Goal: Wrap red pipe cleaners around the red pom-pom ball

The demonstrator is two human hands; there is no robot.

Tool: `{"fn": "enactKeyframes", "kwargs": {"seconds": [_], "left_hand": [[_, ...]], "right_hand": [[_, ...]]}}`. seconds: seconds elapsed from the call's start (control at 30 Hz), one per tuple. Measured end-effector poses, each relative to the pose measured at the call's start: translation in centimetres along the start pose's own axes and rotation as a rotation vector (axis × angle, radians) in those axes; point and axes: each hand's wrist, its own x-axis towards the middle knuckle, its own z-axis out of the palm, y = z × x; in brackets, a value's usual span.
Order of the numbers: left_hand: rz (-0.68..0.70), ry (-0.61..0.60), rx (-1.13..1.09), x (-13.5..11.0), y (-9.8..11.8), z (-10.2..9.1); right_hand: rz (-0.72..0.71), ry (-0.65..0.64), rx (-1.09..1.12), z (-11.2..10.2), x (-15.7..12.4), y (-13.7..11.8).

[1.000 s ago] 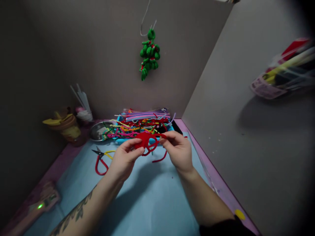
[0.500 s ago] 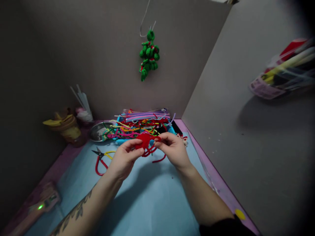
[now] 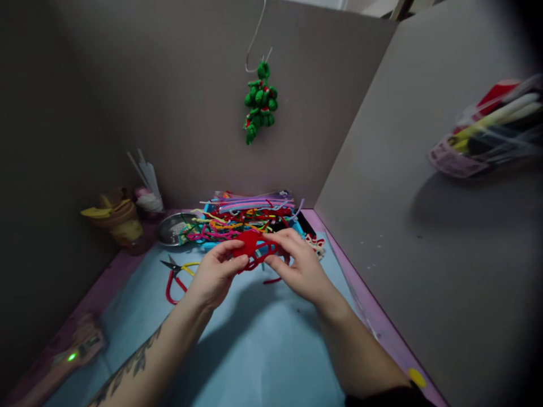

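"Where to find the red craft piece (image 3: 246,243)?"
"Mid-frame, in front of the blue tray (image 3: 207,246), spread roughly left to right."
"How about the left hand (image 3: 218,277)?"
"Nearly closed, pinching the solid end."
"And the right hand (image 3: 303,268)?"
"Equally near, thumb and forefinger slightly parted at the looped end; gripping or merely touching, cannot tell."

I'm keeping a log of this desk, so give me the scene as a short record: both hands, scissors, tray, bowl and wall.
Left hand: pinches a red piece between thumb and fingers
Right hand: at the red piece's looped right side
Scissors: on the blue sheet, left of the hands
Blue tray: beyond the hands, heaped with colourful strands
Metal bowl: left of the tray
Wall: green ornament hanging from a wire hook
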Motion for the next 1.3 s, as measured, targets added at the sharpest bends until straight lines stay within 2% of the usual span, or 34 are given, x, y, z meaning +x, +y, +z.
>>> {"fn": "enactKeyframes", "kwargs": {"seconds": [0.17, 0.33, 0.4, 0.57, 0.6, 0.67, 0.77, 0.93, 1.03, 1.13, 1.2, 1.3], "left_hand": [[-0.041, -0.021, 0.006, -0.3, -0.1, 0.1], [-0.092, -0.067, 0.016, -0.5, -0.3, -0.1], [-0.071, -0.061, 0.001, -0.3, -0.3, -0.2], [0.000, 0.058, -0.081, 0.4, -0.2, -0.2], [-0.001, 0.077, -0.099, 0.5, -0.3, -0.2], [-0.009, 0.105, -0.117, 0.5, -0.5, -0.2], [-0.006, 0.134, -0.100, 0.3, -1.1, -0.2], [0.023, 0.110, -0.071, 0.1, -1.8, 0.0], [0.040, 0.125, -0.065, 0.2, -1.7, 0.0], [0.082, 0.155, -0.074, 0.5, -1.2, -0.2], [0.109, 0.176, -0.097, 0.7, -0.7, -0.3], [0.135, 0.199, -0.133, 0.9, -0.1, -0.5]], "right_hand": [[0.014, 0.087, 0.056, 0.8, -0.1, 0.2], [0.077, 0.059, 0.111, 2.1, -0.3, 0.2], [0.023, 0.079, 0.013, 2.0, -0.3, 0.2], [-0.256, 0.296, -0.227, 2.1, -0.8, 0.3], [-0.324, 0.299, -0.258, 2.5, -1.0, 0.2], [-0.414, 0.209, -0.295, 3.6, -1.4, 0.1], [-0.406, 0.122, -0.287, 5.5, -1.9, -0.2], [-0.369, 0.125, -0.234, 6.6, -2.1, -0.2], [-0.381, 0.085, -0.107, 6.2, -2.0, -0.3], [-0.368, 0.044, 0.155, 5.8, -2.0, -0.5], [-0.262, 0.017, 0.395, 5.7, -2.0, -0.5], [0.014, -0.023, 0.872, 5.4, -1.9, -0.5]]}}
